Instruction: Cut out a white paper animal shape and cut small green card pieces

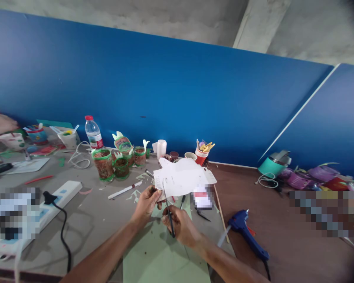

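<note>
One white sheet (183, 177) extends rightward from the left grip (147, 202) pinching it, the right grip (181, 224) holding a black-handled tool (171, 225).

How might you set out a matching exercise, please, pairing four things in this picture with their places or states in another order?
Things:
1. white paper piece
2. slim dark tool, apparently scissors
3. blue plastic glue gun
4. clear plastic bottle with a red cap

Places or states:
A. lying on the brown tabletop
B. standing upright near the blue partition
C. held in the right hand
D. pinched at its edge by the left hand

Pairs: 1-D, 2-C, 3-A, 4-B.
</note>
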Action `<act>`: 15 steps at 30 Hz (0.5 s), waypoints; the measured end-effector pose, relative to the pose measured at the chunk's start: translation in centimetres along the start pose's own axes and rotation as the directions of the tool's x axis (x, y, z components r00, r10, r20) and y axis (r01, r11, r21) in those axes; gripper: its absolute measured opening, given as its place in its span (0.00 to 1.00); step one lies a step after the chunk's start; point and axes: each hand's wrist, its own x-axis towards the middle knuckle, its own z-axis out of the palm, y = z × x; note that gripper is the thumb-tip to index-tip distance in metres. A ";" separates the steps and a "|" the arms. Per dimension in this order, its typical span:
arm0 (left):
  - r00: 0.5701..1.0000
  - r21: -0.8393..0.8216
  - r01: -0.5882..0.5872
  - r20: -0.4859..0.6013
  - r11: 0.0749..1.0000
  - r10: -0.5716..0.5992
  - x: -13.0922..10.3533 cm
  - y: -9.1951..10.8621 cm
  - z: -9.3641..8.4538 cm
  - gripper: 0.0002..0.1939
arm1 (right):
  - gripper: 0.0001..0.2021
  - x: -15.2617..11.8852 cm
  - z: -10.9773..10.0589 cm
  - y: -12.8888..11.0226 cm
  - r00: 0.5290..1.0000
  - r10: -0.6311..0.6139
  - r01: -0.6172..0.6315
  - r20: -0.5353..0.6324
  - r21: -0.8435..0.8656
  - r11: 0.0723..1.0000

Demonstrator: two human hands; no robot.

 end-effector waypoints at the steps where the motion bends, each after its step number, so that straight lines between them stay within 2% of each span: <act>1: 1.000 0.012 -0.005 -0.003 1.000 0.005 0.0 0.0 0.0 0.24 | 0.11 0.0 0.0 0.0 1.000 0.000 0.000 0.001 0.000 1.000; 9: 1.000 0.094 -0.019 -0.017 0.995 0.021 -0.2 0.7 0.2 0.24 | 0.11 -0.2 -0.1 -0.9 1.000 0.018 -0.018 -0.005 -0.026 0.999; 15: 0.999 0.143 -0.005 -0.046 0.990 0.012 -0.2 0.7 0.3 0.24 | 0.15 0.1 0.0 -0.3 1.000 0.030 -0.030 0.001 0.022 0.999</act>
